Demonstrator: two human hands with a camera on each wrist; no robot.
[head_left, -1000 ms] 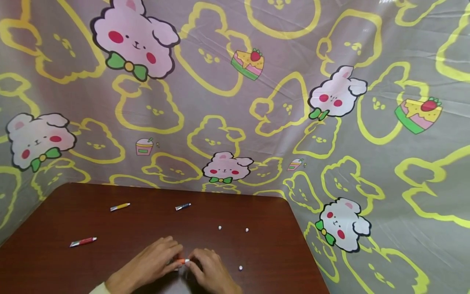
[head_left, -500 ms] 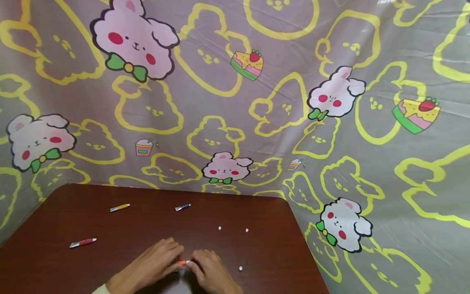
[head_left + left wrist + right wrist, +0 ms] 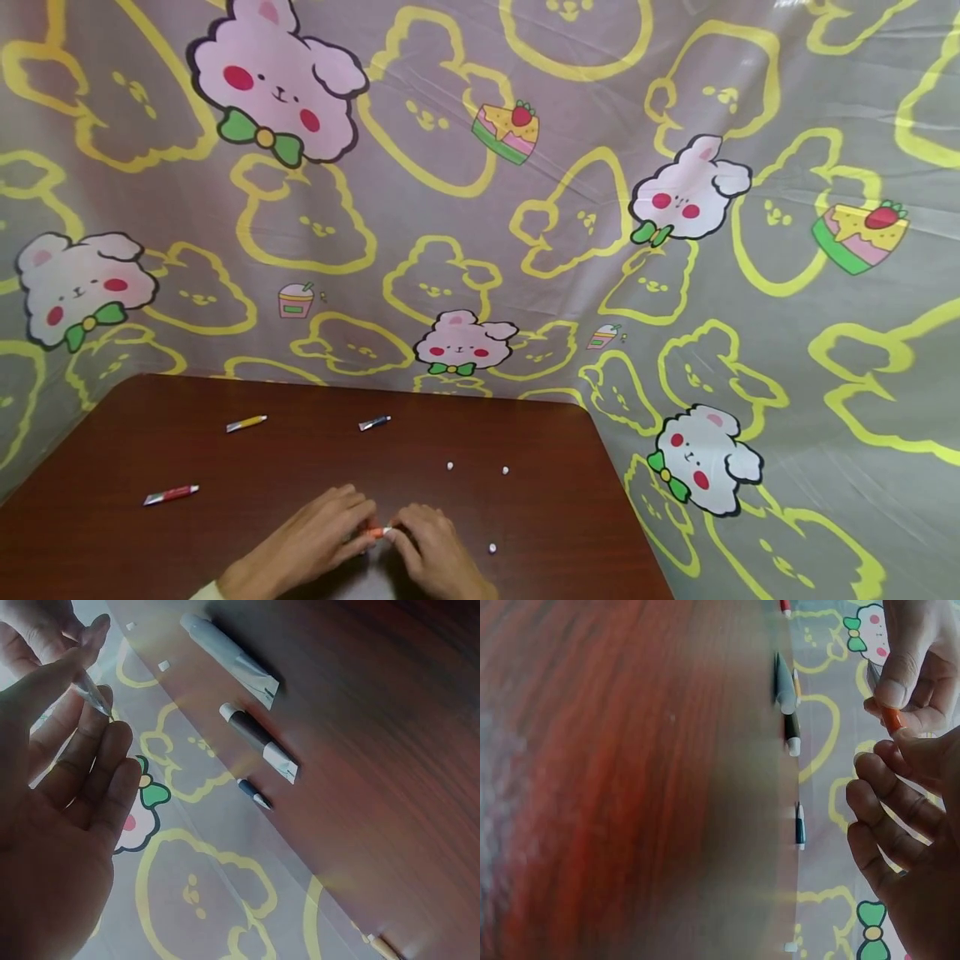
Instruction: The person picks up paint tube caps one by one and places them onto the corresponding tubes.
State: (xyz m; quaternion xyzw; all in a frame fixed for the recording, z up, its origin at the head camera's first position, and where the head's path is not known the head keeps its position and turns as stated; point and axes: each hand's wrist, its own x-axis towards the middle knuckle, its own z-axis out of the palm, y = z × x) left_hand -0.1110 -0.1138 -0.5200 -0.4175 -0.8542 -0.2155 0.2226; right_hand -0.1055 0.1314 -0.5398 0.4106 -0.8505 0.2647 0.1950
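A small orange paint tube [image 3: 377, 533] with a white end lies between both hands, low in the middle of the head view. My left hand [image 3: 318, 533] pinches its body between thumb and fingers; the tube's silvery tail [image 3: 92, 696] shows in the left wrist view. My right hand [image 3: 435, 550] pinches the white end with thumb and forefinger. In the right wrist view the orange part [image 3: 892, 720] sits by the left thumb, while the right hand's other fingers [image 3: 874, 799] are loosely bent. Fingertips hide whether the white end is a cap or a bare nozzle.
A red tube [image 3: 171, 496], a yellow tube [image 3: 246, 423] and a dark blue tube [image 3: 374, 423] lie on the brown table [image 3: 300, 458]. Right of the hands are small white caps [image 3: 492, 548]. Nearer tubes, one pale [image 3: 229, 660] and one black [image 3: 259, 742], show at the wrists. A patterned curtain [image 3: 555, 192] encloses the table.
Both hands keep their hold on the orange tube. The right hand's fingers have shifted very slightly at the white end; the other tubes and caps lie where they were.
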